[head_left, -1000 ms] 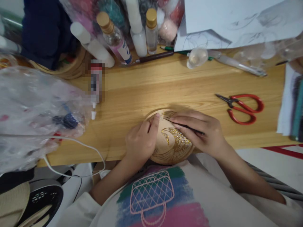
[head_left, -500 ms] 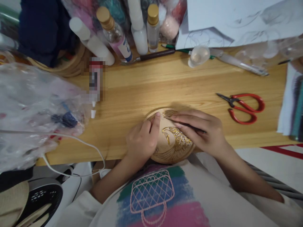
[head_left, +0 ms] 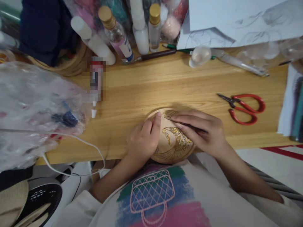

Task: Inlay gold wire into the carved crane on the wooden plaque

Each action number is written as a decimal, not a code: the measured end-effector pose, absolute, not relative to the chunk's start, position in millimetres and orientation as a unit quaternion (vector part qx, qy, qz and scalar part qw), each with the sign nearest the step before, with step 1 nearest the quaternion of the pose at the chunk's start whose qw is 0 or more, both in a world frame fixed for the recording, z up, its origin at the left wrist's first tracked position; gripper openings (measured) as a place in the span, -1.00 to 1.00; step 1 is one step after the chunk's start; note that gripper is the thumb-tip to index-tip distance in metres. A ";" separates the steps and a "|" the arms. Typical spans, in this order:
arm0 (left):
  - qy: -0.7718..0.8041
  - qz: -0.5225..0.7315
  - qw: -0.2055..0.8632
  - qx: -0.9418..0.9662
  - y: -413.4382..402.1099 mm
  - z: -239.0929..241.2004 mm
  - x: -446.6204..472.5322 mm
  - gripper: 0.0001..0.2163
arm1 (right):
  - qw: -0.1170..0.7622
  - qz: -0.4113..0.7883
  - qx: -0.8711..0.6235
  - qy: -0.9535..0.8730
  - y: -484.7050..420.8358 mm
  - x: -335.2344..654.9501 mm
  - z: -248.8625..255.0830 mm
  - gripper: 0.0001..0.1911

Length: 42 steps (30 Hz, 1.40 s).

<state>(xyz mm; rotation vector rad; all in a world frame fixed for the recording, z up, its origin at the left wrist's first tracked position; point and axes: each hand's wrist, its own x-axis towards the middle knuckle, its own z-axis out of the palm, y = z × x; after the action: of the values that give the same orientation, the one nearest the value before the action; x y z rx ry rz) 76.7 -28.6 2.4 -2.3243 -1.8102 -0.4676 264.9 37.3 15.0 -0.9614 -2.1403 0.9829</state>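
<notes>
round wooden disc [head_left: 170, 145] at near edge of worktop [head_left: 132, 91]. left hand [head_left: 144, 135] rests on its left side, grip unclear; right hand [head_left: 207, 129] pinches thin dark tool [head_left: 195, 127] over disc. red-handled scissors [head_left: 245, 107] right.

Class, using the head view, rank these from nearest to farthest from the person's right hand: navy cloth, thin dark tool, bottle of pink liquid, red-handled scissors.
1. Thin dark tool: in the right hand.
2. Red-handled scissors: to the hand's right.
3. Bottle of pink liquid: beyond the hand, leftward.
4. Navy cloth: at the picture's upper left.
</notes>
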 end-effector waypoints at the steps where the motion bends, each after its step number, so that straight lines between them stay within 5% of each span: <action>1: -0.605 -0.161 0.074 -0.776 -28.7 2.3 76.6 -0.78 | 0.293 0.371 -0.361 -0.804 37.6 264.8 15.3 -0.77; 15: -0.610 -0.142 0.100 -0.773 -27.9 2.2 77.0 -0.79 | 0.291 0.366 -0.358 -0.808 38.4 265.3 15.2 -0.77; 27: -0.638 -0.185 -0.016 -0.747 -23.4 6.6 73.2 -0.72 | 0.286 0.371 -0.354 -0.810 38.7 266.5 15.5 -0.76; 42: -0.634 -0.130 0.023 -0.762 -25.7 5.3 75.1 -0.73 | 0.291 0.379 -0.361 -0.801 37.9 265.5 15.8 -0.77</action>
<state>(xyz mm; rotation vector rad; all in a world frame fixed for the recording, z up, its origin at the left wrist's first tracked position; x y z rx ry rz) 75.1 -25.7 5.3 -2.3587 -1.9643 -0.4031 265.5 37.9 15.8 -0.9638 -2.1357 1.0099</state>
